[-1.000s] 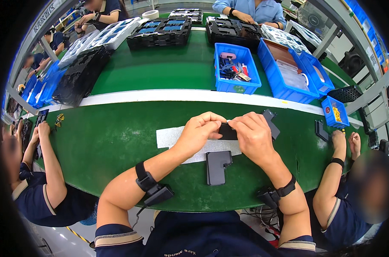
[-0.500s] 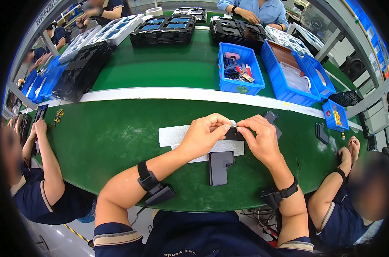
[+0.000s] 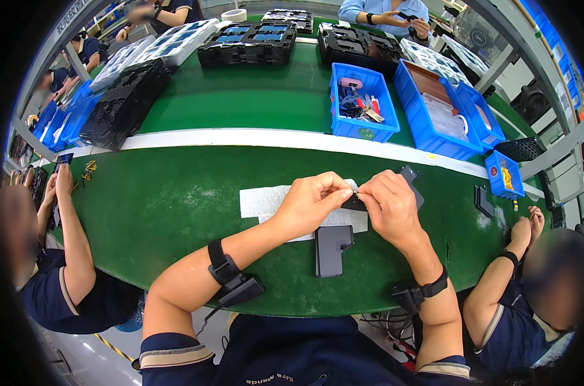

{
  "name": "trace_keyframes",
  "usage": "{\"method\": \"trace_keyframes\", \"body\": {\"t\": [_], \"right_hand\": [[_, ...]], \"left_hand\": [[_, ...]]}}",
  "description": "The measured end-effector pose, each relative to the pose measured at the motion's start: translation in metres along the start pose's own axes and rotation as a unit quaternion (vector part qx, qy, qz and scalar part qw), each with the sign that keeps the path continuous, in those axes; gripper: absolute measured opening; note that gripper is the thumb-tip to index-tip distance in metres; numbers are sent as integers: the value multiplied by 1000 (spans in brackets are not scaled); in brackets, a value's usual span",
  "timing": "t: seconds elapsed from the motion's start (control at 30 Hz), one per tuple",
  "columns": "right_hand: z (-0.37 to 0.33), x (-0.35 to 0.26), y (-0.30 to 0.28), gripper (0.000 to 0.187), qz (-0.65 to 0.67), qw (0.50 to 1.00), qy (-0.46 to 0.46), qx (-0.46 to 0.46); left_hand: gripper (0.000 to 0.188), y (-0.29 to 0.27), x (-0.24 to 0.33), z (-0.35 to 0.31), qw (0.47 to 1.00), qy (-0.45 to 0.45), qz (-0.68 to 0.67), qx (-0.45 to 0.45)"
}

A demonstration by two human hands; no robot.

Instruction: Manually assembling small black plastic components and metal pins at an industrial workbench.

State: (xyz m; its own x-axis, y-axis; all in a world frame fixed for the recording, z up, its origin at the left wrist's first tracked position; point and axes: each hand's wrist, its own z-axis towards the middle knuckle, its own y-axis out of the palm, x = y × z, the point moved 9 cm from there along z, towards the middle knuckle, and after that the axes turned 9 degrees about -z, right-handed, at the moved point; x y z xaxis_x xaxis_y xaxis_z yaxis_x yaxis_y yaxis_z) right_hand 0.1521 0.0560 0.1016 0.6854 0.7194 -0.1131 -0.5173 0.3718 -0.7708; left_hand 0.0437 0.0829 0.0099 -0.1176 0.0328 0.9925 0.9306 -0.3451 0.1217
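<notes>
My left hand (image 3: 315, 201) and my right hand (image 3: 389, 201) meet above a white cloth (image 3: 260, 202), fingertips pinched close together. Whatever small piece lies between the fingers is too tiny to name. Just behind and below the fingertips a dark block (image 3: 355, 204) shows, mostly covered by my hands. On the cloth's near edge rests a black L-shaped part (image 3: 332, 251), lying flat and touched by neither hand. Another dark part (image 3: 413, 183) lies beyond my right hand, partly hidden by it.
Across the table's white strip stand a blue bin of tools (image 3: 365, 106), a larger blue bin (image 3: 433, 116) and stacked black trays (image 3: 247, 46). To the right are a small blue bin with yellow pieces (image 3: 504, 175) and a black part (image 3: 483, 201). Co-workers sit at both sides and opposite.
My hands stay nearly in place, with the right fingers curled a little more. The person opposite has raised both hands and now holds a small dark object.
</notes>
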Motion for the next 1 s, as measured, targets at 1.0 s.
{"method": "trace_keyframes", "body": {"t": [1.0], "right_hand": [[-9,6,20,12,39,998,57,3]], "left_hand": [[11,-8,4,-1,998,12,-51,44]]}}
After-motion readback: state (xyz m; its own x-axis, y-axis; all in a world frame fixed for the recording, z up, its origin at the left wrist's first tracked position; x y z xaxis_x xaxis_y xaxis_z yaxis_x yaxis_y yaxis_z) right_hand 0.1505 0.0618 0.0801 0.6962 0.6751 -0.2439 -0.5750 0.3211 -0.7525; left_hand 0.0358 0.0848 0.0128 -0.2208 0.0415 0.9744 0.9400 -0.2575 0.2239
